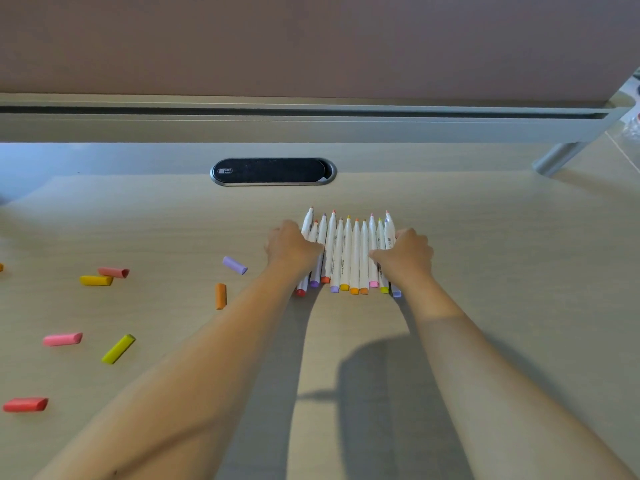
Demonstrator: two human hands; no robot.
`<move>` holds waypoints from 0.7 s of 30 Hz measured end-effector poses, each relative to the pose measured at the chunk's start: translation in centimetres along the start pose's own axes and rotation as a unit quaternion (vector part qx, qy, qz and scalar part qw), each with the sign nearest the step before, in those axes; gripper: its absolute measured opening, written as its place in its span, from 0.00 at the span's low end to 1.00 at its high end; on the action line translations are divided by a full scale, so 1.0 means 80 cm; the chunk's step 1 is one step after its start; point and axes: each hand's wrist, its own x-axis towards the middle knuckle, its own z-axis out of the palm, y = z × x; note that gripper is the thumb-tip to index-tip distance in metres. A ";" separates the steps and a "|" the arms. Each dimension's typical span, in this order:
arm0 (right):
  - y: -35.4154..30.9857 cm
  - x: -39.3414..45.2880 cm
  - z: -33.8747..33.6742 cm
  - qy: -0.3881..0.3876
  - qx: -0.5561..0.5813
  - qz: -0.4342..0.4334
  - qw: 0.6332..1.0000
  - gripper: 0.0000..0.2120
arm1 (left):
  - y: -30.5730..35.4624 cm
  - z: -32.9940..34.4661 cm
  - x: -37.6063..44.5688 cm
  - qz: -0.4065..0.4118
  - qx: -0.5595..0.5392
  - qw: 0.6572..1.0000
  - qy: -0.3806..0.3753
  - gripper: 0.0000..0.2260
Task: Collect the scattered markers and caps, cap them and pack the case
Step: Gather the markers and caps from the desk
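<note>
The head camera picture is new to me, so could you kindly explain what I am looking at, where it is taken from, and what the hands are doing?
There is no machine here: a person wears one wide-angle camera on the head, looking forward and down, so the two bare arms reach in from the bottom edge. The left hand and right hand press in from either side on a row of white markers lying side by side on the desk. Neither hand lifts anything. The markers' far tips are uncovered, with coloured ends nearest the person. Loose caps lie to the left: a purple cap, an orange cap, a yellow-green cap, a pink cap and others. A dark oval cable hatch sits further back. No case is in view.
</note>
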 end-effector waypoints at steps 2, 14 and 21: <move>-0.003 -0.009 -0.005 0.014 -0.020 -0.011 1.000 0.18 | -0.003 -0.009 -0.007 0.021 -0.006 1.000 0.010 0.20; -0.054 -0.111 0.031 -0.028 0.045 -0.153 0.987 0.11 | -0.085 -0.088 -0.056 0.076 -0.053 0.995 0.041 0.07; -0.073 -0.137 0.081 -0.013 -0.112 -0.198 0.974 0.11 | -0.129 -0.110 -0.060 0.062 0.066 0.995 0.035 0.10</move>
